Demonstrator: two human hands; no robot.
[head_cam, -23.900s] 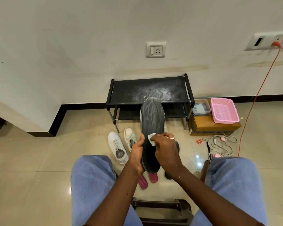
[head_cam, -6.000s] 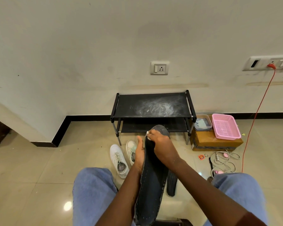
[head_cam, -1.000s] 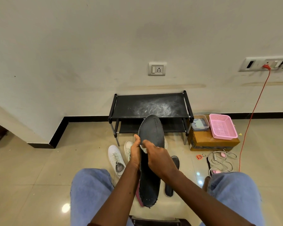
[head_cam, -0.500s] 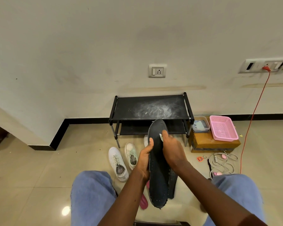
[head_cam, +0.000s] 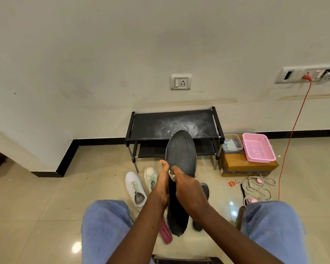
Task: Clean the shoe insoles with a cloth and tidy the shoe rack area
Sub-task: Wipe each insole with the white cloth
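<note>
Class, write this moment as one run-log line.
left hand holds black insole | right hand holds white cloth against it | shoe rack top dusty

A black shoe rack point(head_cam: 173, 124) is standing on the tiled floor point(head_cam: 46, 206) against the wall point(head_cam: 103, 54). Two white sneakers point(head_cam: 135, 187), a cardboard box point(head_cam: 242, 165) and coiled cables point(head_cam: 259, 188) are lying nearby.

Centre frame: insole point(head_cam: 181, 155) charcoal black with dotted stitch rows; cloth point(head_cam: 171, 175) white. Above it, shoe rack point(head_cam: 151, 124) black, top shelf smeared with white swirls. Lower centre-left: sneakers point(head_cam: 134, 187) white, one with pale green trim. Bottom centre: second insole point(head_cam: 165, 232) pink. Right side: basket point(head_cam: 258, 147) pink, perforated pattern; box point(head_cam: 242, 166) brown; cable point(head_cam: 293, 130) orange-red. Bottom corners: jeans point(head_cam: 105, 225) light blue
</note>
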